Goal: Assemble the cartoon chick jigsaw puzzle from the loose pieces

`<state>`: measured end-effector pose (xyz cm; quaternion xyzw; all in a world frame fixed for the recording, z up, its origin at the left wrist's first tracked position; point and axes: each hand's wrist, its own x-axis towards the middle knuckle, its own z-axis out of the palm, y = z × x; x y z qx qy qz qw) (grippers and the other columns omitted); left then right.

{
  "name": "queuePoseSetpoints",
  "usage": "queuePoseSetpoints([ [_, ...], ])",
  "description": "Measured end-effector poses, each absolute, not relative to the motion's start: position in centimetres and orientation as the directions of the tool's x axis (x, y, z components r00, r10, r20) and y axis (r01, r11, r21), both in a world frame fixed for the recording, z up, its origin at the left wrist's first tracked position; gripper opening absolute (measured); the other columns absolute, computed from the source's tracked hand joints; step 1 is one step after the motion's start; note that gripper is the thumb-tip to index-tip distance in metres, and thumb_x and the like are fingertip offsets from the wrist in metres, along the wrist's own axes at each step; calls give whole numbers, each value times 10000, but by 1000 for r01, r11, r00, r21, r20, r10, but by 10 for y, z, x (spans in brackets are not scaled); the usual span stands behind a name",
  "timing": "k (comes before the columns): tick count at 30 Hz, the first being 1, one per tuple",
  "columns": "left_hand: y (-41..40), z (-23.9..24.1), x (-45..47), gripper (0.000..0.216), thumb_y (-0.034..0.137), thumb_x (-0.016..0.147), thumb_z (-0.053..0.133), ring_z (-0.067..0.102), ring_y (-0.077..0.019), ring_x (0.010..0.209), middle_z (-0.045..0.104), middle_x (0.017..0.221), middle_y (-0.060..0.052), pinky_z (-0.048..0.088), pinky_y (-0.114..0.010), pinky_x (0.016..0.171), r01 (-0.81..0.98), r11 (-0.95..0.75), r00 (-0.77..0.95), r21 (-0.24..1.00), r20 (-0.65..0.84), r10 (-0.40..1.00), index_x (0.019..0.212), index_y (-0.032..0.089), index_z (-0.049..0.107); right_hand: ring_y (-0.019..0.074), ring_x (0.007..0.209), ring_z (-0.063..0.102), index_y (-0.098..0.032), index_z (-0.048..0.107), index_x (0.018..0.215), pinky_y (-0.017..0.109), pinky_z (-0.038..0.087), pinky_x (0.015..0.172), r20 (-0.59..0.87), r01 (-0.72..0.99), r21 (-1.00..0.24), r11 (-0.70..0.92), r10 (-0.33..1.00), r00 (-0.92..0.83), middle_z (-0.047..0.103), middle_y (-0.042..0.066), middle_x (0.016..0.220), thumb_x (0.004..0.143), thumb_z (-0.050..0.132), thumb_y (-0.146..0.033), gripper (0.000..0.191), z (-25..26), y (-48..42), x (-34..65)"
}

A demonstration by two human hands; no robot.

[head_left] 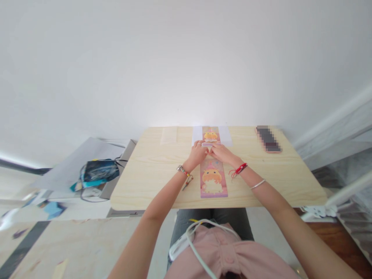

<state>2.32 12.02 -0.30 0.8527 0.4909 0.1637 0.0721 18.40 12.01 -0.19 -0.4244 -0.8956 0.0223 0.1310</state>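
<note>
Folding: I judge I'm creasing the pink cartoon sheet (214, 176) at mid-table.
Grip: left hand (197, 153) and right hand (221, 152) both pinch its folded edge.
Next: pressing flat, evenly.

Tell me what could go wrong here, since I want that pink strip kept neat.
Both hands, left and right, pinch the pink strip at one spot, so it might crease crookedly there. Its near end reaches the table edge and could slide off. The phone lies near the far right corner, within a sweeping arm's path.
</note>
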Motion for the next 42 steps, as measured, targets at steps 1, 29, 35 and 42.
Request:
queuePoseSetpoints([
  [1, 121, -3, 24, 131, 158, 736, 558, 340, -249, 1185, 462, 1191, -86, 381, -443, 934, 815, -507, 463, 281, 209, 861, 811, 213, 649, 167, 735, 510, -144, 610, 706, 319, 402, 714, 227, 743, -136, 656, 750, -621, 570, 76, 777, 839, 480, -221, 202, -3, 122, 186],
  [29, 93, 4, 27, 52, 217, 757, 586, 203, -304, 1281, 349, 1299, -120, 313, -500, 978, 815, -412, 112, 408, 587, 802, 738, 168, 586, 95, 498, 426, -131, 664, 771, 223, 301, 471, 95, 439, -877, 193, 968, -234, 552, -1, 589, 775, 532, -360, 265, 4, 118, 176],
  [35, 81, 15, 19, 233, 235, 763, 584, 287, -255, 1236, 341, 1299, -106, 339, -457, 987, 750, -537, 256, 385, 580, 774, 995, 217, 567, 72, 454, 347, -127, 630, 750, 210, 263, 434, 45, 339, -923, 185, 923, -382, 438, -37, 508, 765, 519, -450, 342, 18, 108, 186],
  [42, 58, 21, 13, 108, 255, 782, 555, 244, -265, 1254, 319, 1334, -64, 339, -492, 982, 706, -635, 449, 314, 496, 744, 867, 228, 615, 89, 533, 408, -119, 599, 666, 216, 306, 498, -93, 448, -882, 150, 874, -477, 482, -30, 566, 742, 531, -368, 269, 30, 85, 205],
])
